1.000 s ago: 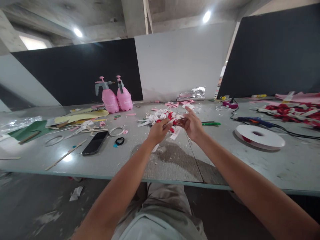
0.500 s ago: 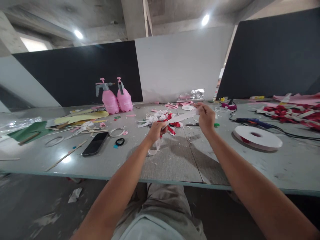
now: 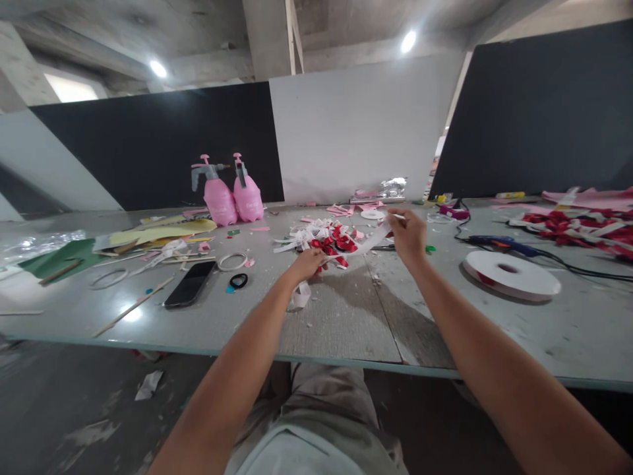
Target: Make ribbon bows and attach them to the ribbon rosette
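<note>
A length of white ribbon (image 3: pixel 370 245) runs between my two hands, sagging a little in the middle. My left hand (image 3: pixel 310 262) pinches it at the left, and a loose tail of it hangs below that hand to the tabletop. My right hand (image 3: pixel 407 236) is closed on the other end, higher and to the right. Just behind my left hand lies a pile of red and white ribbon pieces (image 3: pixel 341 236), partly hidden by the hand. Scissors with green handles (image 3: pixel 430 249) lie behind my right hand, mostly covered by it.
On the right are a large ribbon roll (image 3: pixel 512 274), a blue glue gun (image 3: pixel 504 244) with its cord, and a red-white ribbon heap (image 3: pixel 588 227). To the left lie a phone (image 3: pixel 190 285), rings (image 3: pixel 232 262) and sticks (image 3: pixel 133 307). Pink spray bottles (image 3: pixel 220 201) stand behind.
The white ribbon was stretched nearly straight and now sags between my hands. My left hand has moved slightly down and left, showing more of the red ribbon behind it.
</note>
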A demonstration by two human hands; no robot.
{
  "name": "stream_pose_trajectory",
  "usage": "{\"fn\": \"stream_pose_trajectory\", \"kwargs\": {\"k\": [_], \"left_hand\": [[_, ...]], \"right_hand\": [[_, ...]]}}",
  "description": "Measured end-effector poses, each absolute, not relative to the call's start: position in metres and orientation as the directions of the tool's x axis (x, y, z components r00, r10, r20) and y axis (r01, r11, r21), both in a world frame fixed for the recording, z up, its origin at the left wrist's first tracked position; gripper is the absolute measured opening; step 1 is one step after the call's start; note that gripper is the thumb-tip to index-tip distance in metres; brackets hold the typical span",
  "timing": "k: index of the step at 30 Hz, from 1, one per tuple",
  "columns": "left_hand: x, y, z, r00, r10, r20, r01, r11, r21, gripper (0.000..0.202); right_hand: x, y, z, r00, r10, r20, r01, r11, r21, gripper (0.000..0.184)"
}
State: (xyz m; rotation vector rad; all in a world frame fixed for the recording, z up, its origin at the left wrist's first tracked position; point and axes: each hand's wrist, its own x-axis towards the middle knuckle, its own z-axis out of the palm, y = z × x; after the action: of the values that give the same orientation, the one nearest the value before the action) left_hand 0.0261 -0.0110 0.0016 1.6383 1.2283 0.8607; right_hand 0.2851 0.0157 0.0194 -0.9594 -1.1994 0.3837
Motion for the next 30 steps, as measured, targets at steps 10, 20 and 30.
{"fn": "stream_pose_trajectory", "kwargs": {"k": [10,20,30], "left_hand": [[0.024,-0.015,0.011,0.39,0.921,0.016,0.024,-0.028,0.999,0.028],[0.021,-0.012,0.01,0.128,0.982,0.136,0.033,-0.141,0.989,0.03],[0.011,-0.001,-0.001,-0.004,0.945,0.327,0.464,-0.288,0.838,0.022]], "right_hand": [[0.295,0.025,0.012,0.507,0.74,0.441,0.151,0.428,-0.891,0.018],[0.306,0.033,0.007,0.577,0.708,0.407,0.057,0.462,-0.885,0.025],[0.3,0.026,0.02,0.551,0.743,0.38,-0.077,0.498,-0.864,0.022]]}}
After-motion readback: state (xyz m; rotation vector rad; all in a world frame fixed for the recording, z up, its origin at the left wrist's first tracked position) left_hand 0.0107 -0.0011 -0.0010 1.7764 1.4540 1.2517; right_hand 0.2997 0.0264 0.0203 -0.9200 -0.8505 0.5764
